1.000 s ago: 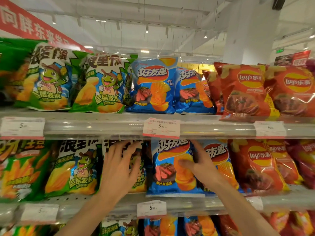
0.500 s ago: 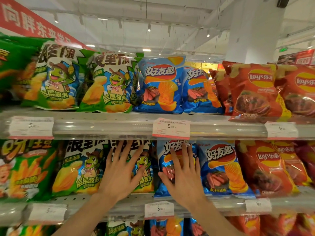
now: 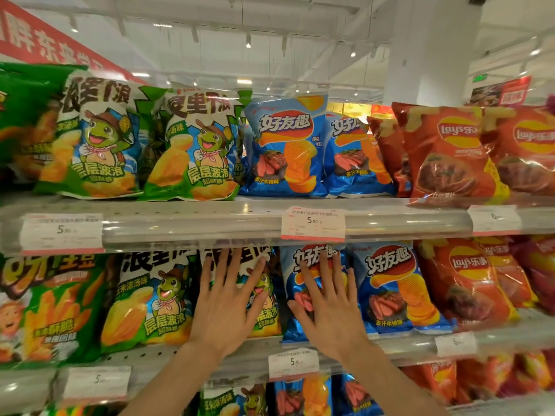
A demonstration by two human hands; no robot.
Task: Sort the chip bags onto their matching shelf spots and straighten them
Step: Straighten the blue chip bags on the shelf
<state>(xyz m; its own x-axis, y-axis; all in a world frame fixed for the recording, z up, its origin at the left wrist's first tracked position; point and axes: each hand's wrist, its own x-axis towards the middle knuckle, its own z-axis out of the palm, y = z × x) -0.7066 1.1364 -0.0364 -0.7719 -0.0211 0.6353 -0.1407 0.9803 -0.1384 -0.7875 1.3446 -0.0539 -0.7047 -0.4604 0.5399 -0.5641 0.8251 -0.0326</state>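
Note:
On the middle shelf (image 3: 405, 345) my left hand (image 3: 228, 307) lies flat with spread fingers on a green turtle chip bag (image 3: 267, 307). My right hand (image 3: 327, 304) presses flat against a blue steak chip bag (image 3: 300, 271) just right of it. A second green turtle bag (image 3: 150, 301) stands left of my left hand, and a second blue bag (image 3: 396, 286) stands right of my right hand. Red Lay's bags (image 3: 462, 280) follow further right. All these bags stand upright, facing out.
The upper shelf (image 3: 210, 223) carries green turtle bags (image 3: 195, 145), blue bags (image 3: 288, 148) and red Lay's bags (image 3: 444, 151) in the same order. A green fries bag (image 3: 45, 310) stands at far left. Price tags (image 3: 312, 223) hang on the rails. More bags fill the shelf below.
My right hand let go of the blue bag's right edge and moved left to lie flat on its front. The blue bag shifted left and stands straighter. My left hand stayed on the green bag.

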